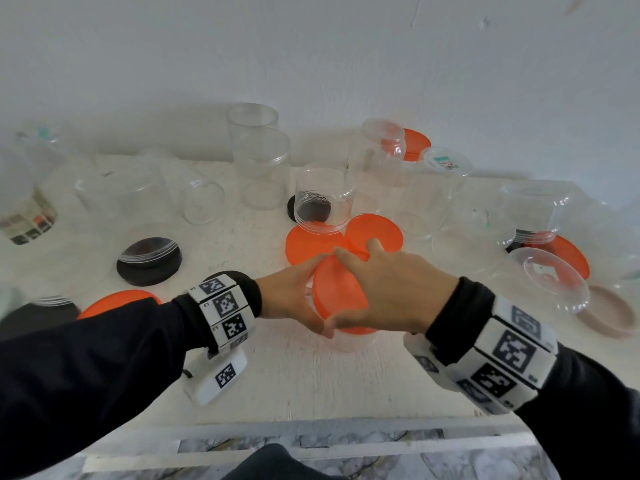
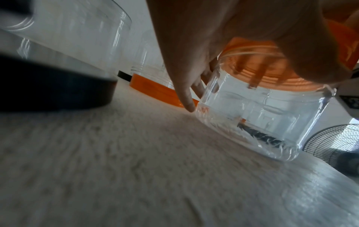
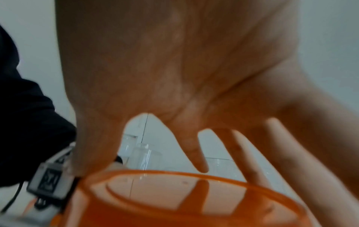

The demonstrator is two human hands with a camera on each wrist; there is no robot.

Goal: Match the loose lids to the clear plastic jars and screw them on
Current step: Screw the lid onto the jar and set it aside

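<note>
A small clear jar [image 1: 349,341] stands on the white table [image 1: 311,386] near the front middle, with an orange lid [image 1: 337,296] sitting tilted on its mouth. My left hand [image 1: 313,296] grips the jar [image 2: 262,115] just under the lid [image 2: 242,46], and its index finger [image 2: 186,95] reaches down the jar's side. My right hand [image 1: 356,285] covers the lid from above, its fingers [image 3: 194,145] and thumb curled over the rim of the lid [image 3: 174,199]. Whether the threads have caught cannot be seen.
Several open clear jars [image 1: 263,168] stand across the back of the table. Loose orange lids [image 1: 374,233], black lids [image 1: 149,261] and a pinkish lid [image 1: 609,317] lie among them. The table's front edge [image 1: 311,441] is close to me. A fan [image 2: 334,138] stands beyond.
</note>
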